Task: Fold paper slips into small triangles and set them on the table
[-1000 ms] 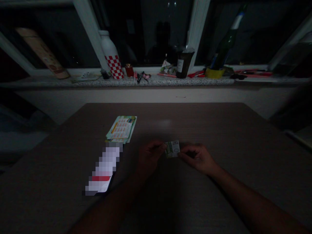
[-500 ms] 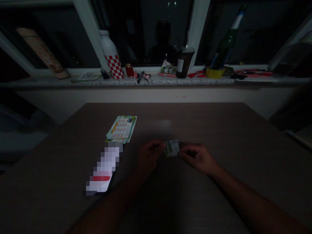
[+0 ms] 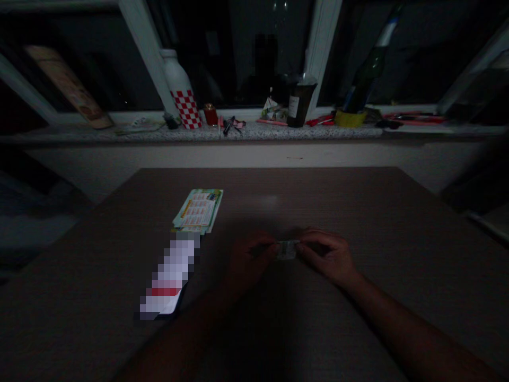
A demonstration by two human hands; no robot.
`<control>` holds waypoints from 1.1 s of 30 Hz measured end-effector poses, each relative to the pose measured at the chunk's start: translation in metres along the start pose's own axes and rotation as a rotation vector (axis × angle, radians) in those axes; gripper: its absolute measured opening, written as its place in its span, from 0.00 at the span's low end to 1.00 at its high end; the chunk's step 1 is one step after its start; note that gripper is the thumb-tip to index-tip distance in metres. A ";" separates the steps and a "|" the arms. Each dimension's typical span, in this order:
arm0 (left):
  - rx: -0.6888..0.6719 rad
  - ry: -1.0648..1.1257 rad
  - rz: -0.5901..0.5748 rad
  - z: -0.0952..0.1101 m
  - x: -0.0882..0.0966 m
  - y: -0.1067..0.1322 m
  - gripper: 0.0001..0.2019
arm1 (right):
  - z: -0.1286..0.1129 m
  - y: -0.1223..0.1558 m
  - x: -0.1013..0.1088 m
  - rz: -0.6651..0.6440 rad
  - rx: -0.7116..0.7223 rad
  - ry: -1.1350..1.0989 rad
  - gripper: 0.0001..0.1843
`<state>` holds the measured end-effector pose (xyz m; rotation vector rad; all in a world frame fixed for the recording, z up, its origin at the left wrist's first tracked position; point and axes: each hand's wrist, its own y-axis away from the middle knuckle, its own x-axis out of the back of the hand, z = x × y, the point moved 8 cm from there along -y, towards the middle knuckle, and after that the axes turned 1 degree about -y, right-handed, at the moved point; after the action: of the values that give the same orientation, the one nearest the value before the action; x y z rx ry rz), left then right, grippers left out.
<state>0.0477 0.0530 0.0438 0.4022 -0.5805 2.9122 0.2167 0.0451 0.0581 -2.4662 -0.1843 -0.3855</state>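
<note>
In dim light, a small printed paper (image 3: pixel 287 250), greyish white with dark print, is stretched between my two hands above the table. My left hand (image 3: pixel 254 260) pinches its left edge with thumb and fingers. At the opposite edge, my right hand (image 3: pixel 328 254) holds it in the same sort of pinch. The paper shows as a low strip; whether it is folded or just tilted, I cannot tell. Left of my hands lies a stack of printed cards (image 3: pixel 199 209), green-edged with rows of red print. A lit phone (image 3: pixel 173 276), its screen blurred out, lies just below the stack.
Beyond the brown table (image 3: pixel 358 201) runs a granite windowsill (image 3: pixel 254 132). On it stand a white bottle with red checks (image 3: pixel 185 95), a small red jar (image 3: pixel 210 114), a dark cup (image 3: pixel 300 103), a green glass bottle (image 3: pixel 369 69) and a tall tan container (image 3: pixel 69 87).
Both hands have shifted slightly, the left one rightward, closer to the right. The paper has moved right and now shows less height and a darker face. Cards and phone have stayed put.
</note>
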 end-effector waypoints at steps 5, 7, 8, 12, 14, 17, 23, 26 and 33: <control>0.008 -0.093 -0.012 0.002 0.001 0.001 0.05 | -0.006 0.000 0.002 0.016 0.048 -0.005 0.04; 0.021 -0.123 -0.008 0.002 0.002 0.001 0.06 | -0.009 0.000 0.001 0.015 0.070 -0.012 0.05; 0.027 -0.134 -0.002 0.002 0.002 0.001 0.08 | -0.010 -0.001 0.001 0.011 0.081 -0.015 0.05; -0.005 -0.128 -0.013 0.006 0.001 0.000 0.08 | -0.012 -0.001 -0.003 -0.019 0.113 -0.022 0.07; -0.059 -0.096 -0.045 0.010 -0.002 0.000 0.04 | -0.011 -0.001 -0.002 -0.018 0.111 -0.021 0.07; -0.103 -0.068 -0.051 0.013 -0.003 -0.001 0.04 | -0.012 -0.001 -0.002 -0.013 0.102 -0.018 0.06; -0.091 -0.059 -0.063 0.011 -0.004 -0.001 0.04 | -0.015 -0.002 -0.001 -0.006 0.111 -0.013 0.06; -0.086 -0.062 -0.062 0.011 -0.004 -0.001 0.03 | -0.016 -0.002 -0.001 0.001 0.110 -0.004 0.05; -0.092 -0.057 -0.088 0.011 -0.006 0.000 0.04 | -0.015 0.001 0.000 0.001 0.100 -0.009 0.06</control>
<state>0.0556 0.0478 0.0519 0.4869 -0.6843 2.7858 0.2138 0.0357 0.0692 -2.3697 -0.2011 -0.3560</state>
